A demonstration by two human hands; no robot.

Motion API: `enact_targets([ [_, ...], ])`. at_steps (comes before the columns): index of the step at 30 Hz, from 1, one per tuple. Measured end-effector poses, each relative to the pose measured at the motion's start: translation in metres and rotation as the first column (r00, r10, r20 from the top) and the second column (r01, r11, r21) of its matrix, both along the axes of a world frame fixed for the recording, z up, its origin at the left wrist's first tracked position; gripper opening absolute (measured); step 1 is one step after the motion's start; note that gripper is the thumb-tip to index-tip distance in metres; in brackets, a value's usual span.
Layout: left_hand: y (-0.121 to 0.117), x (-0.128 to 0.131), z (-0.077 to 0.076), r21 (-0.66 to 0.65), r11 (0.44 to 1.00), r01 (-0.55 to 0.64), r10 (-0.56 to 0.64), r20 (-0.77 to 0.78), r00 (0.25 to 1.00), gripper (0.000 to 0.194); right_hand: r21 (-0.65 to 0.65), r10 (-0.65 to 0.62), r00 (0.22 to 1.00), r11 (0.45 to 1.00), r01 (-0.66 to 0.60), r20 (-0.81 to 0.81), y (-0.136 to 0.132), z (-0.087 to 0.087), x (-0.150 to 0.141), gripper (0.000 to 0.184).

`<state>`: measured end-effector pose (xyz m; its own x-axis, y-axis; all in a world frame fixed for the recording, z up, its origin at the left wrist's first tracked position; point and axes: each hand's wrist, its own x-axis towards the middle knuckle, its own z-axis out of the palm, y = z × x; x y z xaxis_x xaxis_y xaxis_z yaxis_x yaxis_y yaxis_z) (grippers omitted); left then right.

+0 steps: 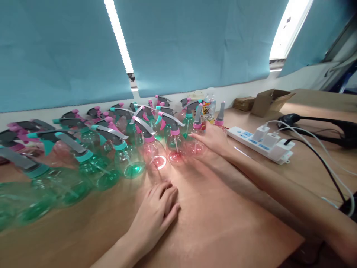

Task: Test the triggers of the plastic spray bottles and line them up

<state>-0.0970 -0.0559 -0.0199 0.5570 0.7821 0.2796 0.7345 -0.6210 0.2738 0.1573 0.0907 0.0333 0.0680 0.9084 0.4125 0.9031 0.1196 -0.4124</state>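
Note:
My left hand (160, 208) lies on the table in front of the bottles, fingers loosely bent and holding nothing. Reaching out to the right end of the group, my right hand (212, 138) is beside a clear pink spray bottle (196, 147) with a grey and pink trigger head. One digit stretches across in front of that bottle; the other fingers are partly hidden, and I cannot tell if they touch it. Left of it stand more pink bottles, one (154, 154) near my left hand, and a green spray bottle (129, 163). Another pink-collared bottle (220, 121) is partly behind my right hand.
Several green and pink spray bottles crowd the left of the wooden table (212, 223). A labelled plastic bottle (209, 106) is behind them. To the right are a white power strip (245, 138) with chargers and cables, an open cardboard box (269, 104) and a black headset-like object (320, 124).

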Motion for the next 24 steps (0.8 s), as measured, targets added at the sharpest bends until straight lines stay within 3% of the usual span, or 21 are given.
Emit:
enact_targets([
  [4,0.007,0.014,0.003,-0.128,0.992,0.01,0.013,0.179,0.984,0.025,-0.052,0.041,0.998,0.998,-0.039,0.041,0.001,0.007,0.006,0.057],
  [8,0.019,0.031,0.016,-0.311,0.95,0.009,0.115,0.378,0.919,0.021,-0.109,0.125,0.991,0.987,-0.119,0.047,-0.006,0.018,0.016,0.052],
  [12,0.031,0.043,0.02,-0.349,0.937,0.005,0.159,0.439,0.885,0.024,-0.148,0.272,0.962,0.953,-0.265,0.023,-0.027,0.025,0.029,0.055],
  [15,0.037,0.05,0.015,-0.34,0.94,0.021,0.146,0.456,0.878,0.04,-0.186,0.386,0.923,0.906,-0.381,-0.012,-0.055,0.029,0.034,0.053],
  [17,0.036,0.052,0.012,-0.324,0.944,0.067,0.099,0.469,0.877,0.061,-0.218,0.511,0.85,0.822,-0.526,-0.128,-0.075,0.031,0.032,0.047],
  [18,0.035,0.053,0.011,-0.323,0.941,0.103,0.07,0.481,0.874,0.071,-0.235,0.572,0.789,0.754,-0.613,-0.223,-0.085,0.032,0.03,0.045],
  [21,0.027,0.052,0.012,-0.365,0.904,0.22,0.01,0.535,0.845,0.08,-0.246,0.679,0.635,0.587,-0.771,-0.369,-0.105,0.035,0.019,0.044],
  [24,0.017,0.044,0.015,-0.417,0.871,0.261,0.026,0.567,0.823,0.076,-0.229,0.729,0.58,0.534,-0.814,-0.364,-0.11,0.037,0.007,0.042],
])
